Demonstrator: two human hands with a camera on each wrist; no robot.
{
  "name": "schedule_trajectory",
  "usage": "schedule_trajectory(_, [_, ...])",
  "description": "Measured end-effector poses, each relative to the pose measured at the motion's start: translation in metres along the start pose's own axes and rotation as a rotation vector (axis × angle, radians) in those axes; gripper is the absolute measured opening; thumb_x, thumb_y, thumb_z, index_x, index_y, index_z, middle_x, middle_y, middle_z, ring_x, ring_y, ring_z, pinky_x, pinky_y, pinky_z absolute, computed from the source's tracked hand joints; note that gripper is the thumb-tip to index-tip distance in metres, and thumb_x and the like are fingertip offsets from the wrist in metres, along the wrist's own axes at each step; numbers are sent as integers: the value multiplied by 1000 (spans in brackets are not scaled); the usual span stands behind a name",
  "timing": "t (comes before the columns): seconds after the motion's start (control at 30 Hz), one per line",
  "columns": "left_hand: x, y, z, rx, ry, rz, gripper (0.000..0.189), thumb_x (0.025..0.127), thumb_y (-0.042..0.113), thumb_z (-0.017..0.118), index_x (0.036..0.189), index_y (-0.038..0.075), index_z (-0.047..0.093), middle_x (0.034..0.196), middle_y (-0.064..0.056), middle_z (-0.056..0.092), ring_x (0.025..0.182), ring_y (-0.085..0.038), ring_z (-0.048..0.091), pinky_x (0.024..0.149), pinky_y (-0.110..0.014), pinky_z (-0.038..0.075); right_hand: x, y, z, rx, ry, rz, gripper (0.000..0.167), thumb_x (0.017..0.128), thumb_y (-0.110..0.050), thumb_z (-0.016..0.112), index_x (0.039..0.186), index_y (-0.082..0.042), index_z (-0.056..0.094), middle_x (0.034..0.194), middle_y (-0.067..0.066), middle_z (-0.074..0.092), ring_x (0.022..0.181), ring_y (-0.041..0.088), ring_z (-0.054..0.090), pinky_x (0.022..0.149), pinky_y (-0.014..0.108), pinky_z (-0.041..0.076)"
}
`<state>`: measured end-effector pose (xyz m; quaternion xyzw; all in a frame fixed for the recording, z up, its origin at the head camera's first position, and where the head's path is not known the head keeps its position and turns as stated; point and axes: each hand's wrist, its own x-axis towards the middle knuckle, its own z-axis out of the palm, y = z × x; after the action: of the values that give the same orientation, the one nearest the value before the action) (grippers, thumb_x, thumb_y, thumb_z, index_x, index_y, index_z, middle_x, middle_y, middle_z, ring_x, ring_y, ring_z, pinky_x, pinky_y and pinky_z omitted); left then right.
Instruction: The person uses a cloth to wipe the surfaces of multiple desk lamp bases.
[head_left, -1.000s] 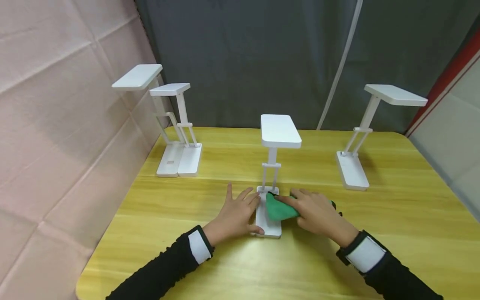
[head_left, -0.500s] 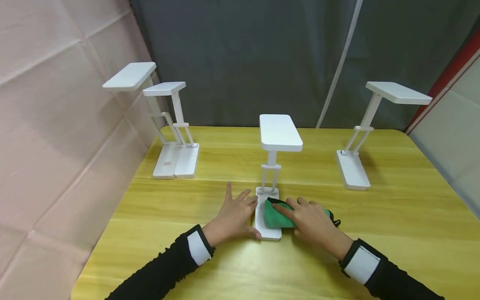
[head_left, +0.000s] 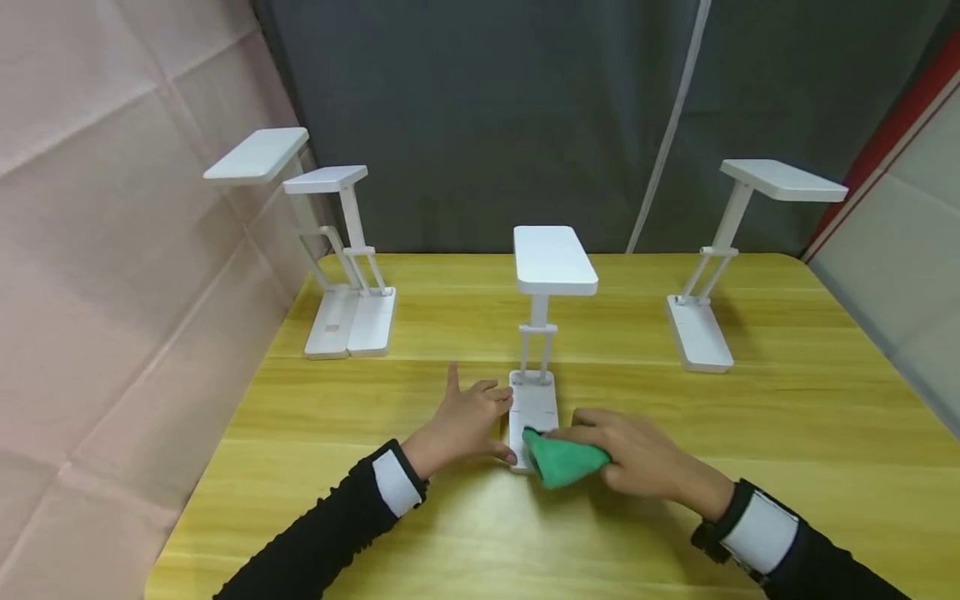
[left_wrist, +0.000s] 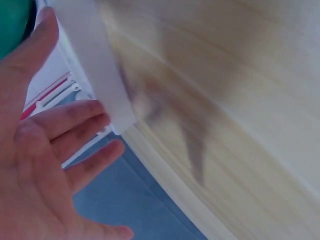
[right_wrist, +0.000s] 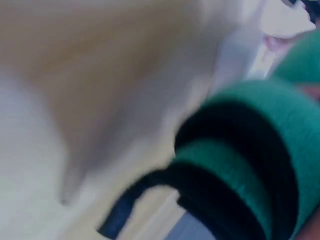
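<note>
A white desk lamp stands upright mid-table, its flat base toward the person. Against the base's left edge rest the fingertips of my left hand, fingers extended and spread, thumb at the near corner. In the left wrist view, that hand shows its palm beside the base's side. My right hand holds a bunched green cloth over the near right part of the base. The right wrist view shows the folded cloth has black edging and a black strap.
Two more white lamps stand side by side at the back left, bases together. Another white lamp is at the back right. A pale cloth wall borders the wooden table on the left; a dark curtain hangs behind.
My right hand has drawn the cloth along the base toward its near end, uncovering the base's middle. My left hand has stayed at the left edge.
</note>
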<state>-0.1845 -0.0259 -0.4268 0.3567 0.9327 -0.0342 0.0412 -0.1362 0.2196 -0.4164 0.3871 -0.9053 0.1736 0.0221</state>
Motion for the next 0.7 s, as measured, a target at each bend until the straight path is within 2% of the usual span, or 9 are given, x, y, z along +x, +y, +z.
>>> schedule_trajectory(0.1, [0, -1, 1, -44, 25, -12, 83, 66, 67, 71, 130, 16, 61, 140, 3, 49, 134, -24, 38, 101, -73, 11, 22, 1, 1, -142, 135, 88, 66, 63, 4, 60, 124, -21, 66, 92, 0, 57, 67, 9, 48, 45, 21, 35])
schedule_trajectory(0.17, [-1, 0, 3, -84, 41, -30, 77, 64, 65, 74, 124, 16, 66, 138, 1, 52, 134, -26, 38, 101, -73, 10, 35, 0, 7, -273, 183, 129, 62, 66, -3, 63, 126, -20, 64, 96, 6, 60, 66, 15, 54, 42, 24, 37])
schedule_trajectory(0.27, [-2, 3, 4, -112, 56, -62, 69, 62, 64, 76, 112, 16, 72, 133, -2, 56, 134, -28, 38, 102, -72, 11, 49, -2, 20, -428, 202, 148, 59, 69, -11, 67, 128, -17, 62, 108, 15, 62, 73, 26, 61, 41, 30, 41])
schedule_trajectory(0.33, [-3, 5, 7, -130, 61, -80, 67, 61, 63, 77, 109, 17, 73, 130, -3, 59, 133, -28, 39, 102, -72, 12, 51, -1, 30, -477, 170, 149, 59, 70, -15, 69, 128, -15, 62, 113, 18, 61, 75, 30, 61, 40, 32, 42])
schedule_trajectory(0.43, [-2, 7, 8, -149, 65, -89, 70, 60, 62, 78, 115, 19, 71, 130, -3, 59, 133, -28, 40, 102, -72, 11, 49, -1, 37, -511, 135, 112, 56, 71, -18, 72, 126, -13, 64, 113, 18, 61, 77, 31, 62, 41, 32, 43])
schedule_trajectory(0.53, [-2, 6, 8, -157, 66, -91, 74, 61, 61, 79, 124, 24, 66, 134, 0, 56, 133, -29, 39, 102, -72, 9, 44, -4, 36, -527, 116, 31, 59, 68, -23, 79, 124, -12, 65, 107, 15, 63, 71, 27, 61, 40, 30, 42])
schedule_trajectory(0.6, [-1, 6, 6, -130, 66, -88, 74, 62, 59, 80, 126, 25, 64, 136, 2, 53, 133, -28, 40, 101, -73, 10, 40, -7, 34, -519, 109, -27, 62, 64, -27, 83, 123, -12, 66, 102, 13, 64, 67, 25, 60, 40, 31, 42])
schedule_trajectory(0.7, [0, 5, 4, -66, 56, -79, 66, 69, 52, 80, 127, 23, 64, 137, 5, 52, 132, -27, 41, 101, -73, 13, 32, -13, 30, -476, 79, -87, 61, 63, -22, 83, 121, -14, 67, 98, 9, 63, 65, 23, 59, 39, 29, 41])
